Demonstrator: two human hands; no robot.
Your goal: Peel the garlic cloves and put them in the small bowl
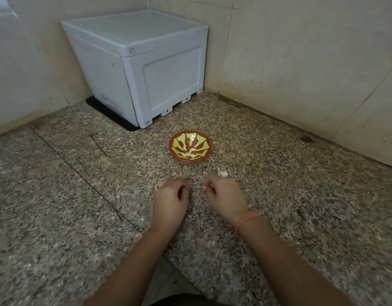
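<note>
A small red bowl with a yellow-green pattern stands on the speckled granite floor; several peeled pale garlic cloves lie in its bottom. In front of it, an unpeeled piece of garlic rests on the floor just beyond my right hand. My right hand, with an orange band on its wrist, has curled fingers that pinch a small pale piece, a clove or skin, at the fingertips. My left hand hovers beside it with fingers curled; I cannot see anything in it.
A pale grey plastic box stands in the corner behind the bowl on a black mat. Tiled walls close in the left, back and right. The granite floor stretches left and right of my arms.
</note>
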